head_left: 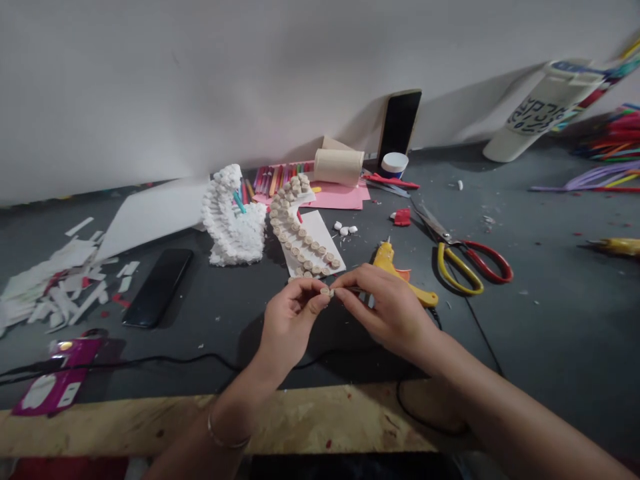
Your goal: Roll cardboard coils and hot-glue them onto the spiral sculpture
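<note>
My left hand (290, 327) and my right hand (390, 313) meet at the middle of the dark table. Their fingertips pinch a small round beige disc (325, 291), with a thin dark strip (347, 289) running from it into my right fingers. Just beyond my right hand lies a yellow hot glue gun (395, 267), close but apparently not touched. A white card (320, 243) lined with similar discs stands beyond my hands. A curled white paper sculpture (233, 223) sits to its left.
Red-and-yellow-handled scissors (463, 263) lie to the right, and a black phone (157, 288) to the left among white paper scraps (55, 283). Pink paper (340, 197), a beige paper roll (339, 167), and coloured sticks (607, 143) lie farther back. A black cable (150, 361) crosses the front.
</note>
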The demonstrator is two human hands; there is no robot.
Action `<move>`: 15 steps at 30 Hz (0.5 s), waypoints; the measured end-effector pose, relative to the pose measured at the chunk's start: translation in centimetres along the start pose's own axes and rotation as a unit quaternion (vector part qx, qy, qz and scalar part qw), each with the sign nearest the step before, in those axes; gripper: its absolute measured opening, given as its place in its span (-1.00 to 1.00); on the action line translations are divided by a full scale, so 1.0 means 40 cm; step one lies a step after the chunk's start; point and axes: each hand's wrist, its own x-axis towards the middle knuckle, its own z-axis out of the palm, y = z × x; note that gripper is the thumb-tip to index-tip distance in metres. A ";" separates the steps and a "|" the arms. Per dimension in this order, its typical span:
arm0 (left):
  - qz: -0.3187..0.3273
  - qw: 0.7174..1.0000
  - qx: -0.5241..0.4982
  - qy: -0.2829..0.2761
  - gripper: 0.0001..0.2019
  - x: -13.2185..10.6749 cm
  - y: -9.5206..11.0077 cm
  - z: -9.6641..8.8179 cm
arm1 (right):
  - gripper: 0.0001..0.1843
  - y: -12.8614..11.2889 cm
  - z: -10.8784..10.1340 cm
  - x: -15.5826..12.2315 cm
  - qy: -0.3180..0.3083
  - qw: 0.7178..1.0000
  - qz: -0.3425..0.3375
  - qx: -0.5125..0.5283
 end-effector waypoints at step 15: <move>0.014 0.998 -0.048 -0.042 -0.70 0.009 -0.019 0.006 | -0.91 0.009 -0.003 -0.005 0.021 0.997 -0.028 -0.071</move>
